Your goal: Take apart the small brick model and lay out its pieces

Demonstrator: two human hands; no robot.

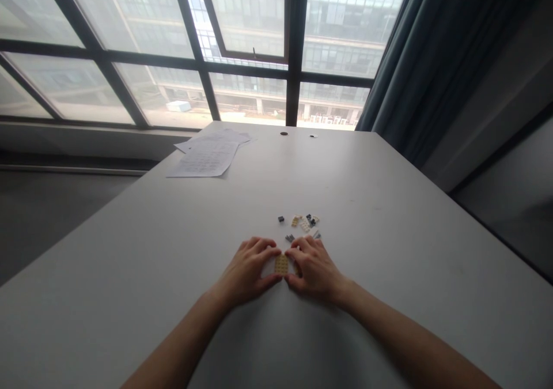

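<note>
A small tan studded plate (pixel 281 263) lies on the white table (pixel 129 274) between my two hands. My left hand (pixel 248 269) grips its left side with curled fingers, and my right hand (pixel 314 268) grips its right side the same way. Just beyond my fingertips lies a small pile of loose bricks (pixel 306 223) in tan, white, grey and black. One dark brick (pixel 281 219) sits apart at the pile's left, and a grey one (pixel 289 238) lies close to my fingertips.
Printed paper sheets (pixel 207 155) lie at the table's far left corner. Two small round holes (pixel 284 133) mark the far edge. A large window fills the back, with a dark curtain (pixel 432 60) at the right.
</note>
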